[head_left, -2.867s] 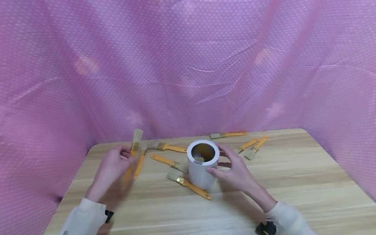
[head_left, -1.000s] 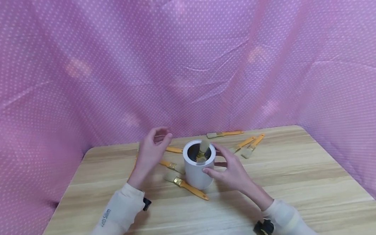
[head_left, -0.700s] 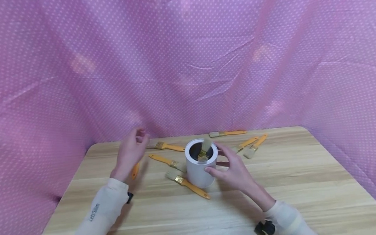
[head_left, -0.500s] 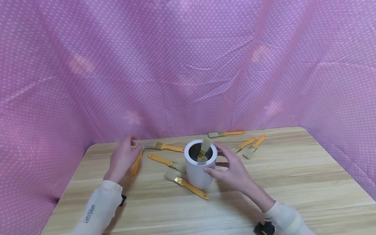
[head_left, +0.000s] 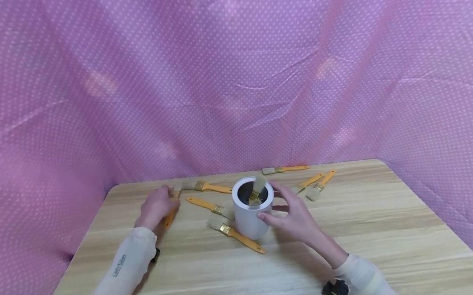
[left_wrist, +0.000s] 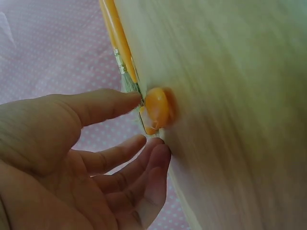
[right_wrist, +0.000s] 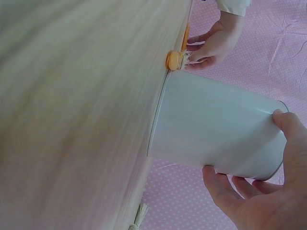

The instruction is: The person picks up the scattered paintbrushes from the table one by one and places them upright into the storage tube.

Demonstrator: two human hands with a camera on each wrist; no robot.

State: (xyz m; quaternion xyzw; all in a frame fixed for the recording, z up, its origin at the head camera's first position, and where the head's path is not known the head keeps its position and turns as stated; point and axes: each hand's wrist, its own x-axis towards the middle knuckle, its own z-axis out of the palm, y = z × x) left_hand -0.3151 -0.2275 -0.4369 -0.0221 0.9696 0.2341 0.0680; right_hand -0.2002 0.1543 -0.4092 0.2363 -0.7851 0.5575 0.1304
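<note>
My right hand point(head_left: 298, 217) grips the white can point(head_left: 251, 222) around its upper right side, thumb near the front and fingers behind. The can stands upright on the wooden table. A paintbrush point(head_left: 258, 185) stands in it, bristles up past the rim. At the left, my left hand point(head_left: 156, 208) is low over the table at a paintbrush with an orange handle point(head_left: 170, 219). In the left wrist view, the thumb and fingertips are parted on either side of that brush's handle point(left_wrist: 157, 108). The hand hides part of the brush in the head view.
Left of the can lie several more paintbrushes: a back one point(head_left: 214, 187), a middle one point(head_left: 201, 203) and a front one point(head_left: 245, 241) close against the can. Others lie behind it point(head_left: 295, 168) and to its right point(head_left: 322, 183). Pink dotted cloth point(head_left: 234, 98) hangs beyond the table.
My left hand held a paintbrush earlier; that hand then came away from the can, where a brush now stands bristles up, and moved left and down to another brush. My right hand stayed on the can.
</note>
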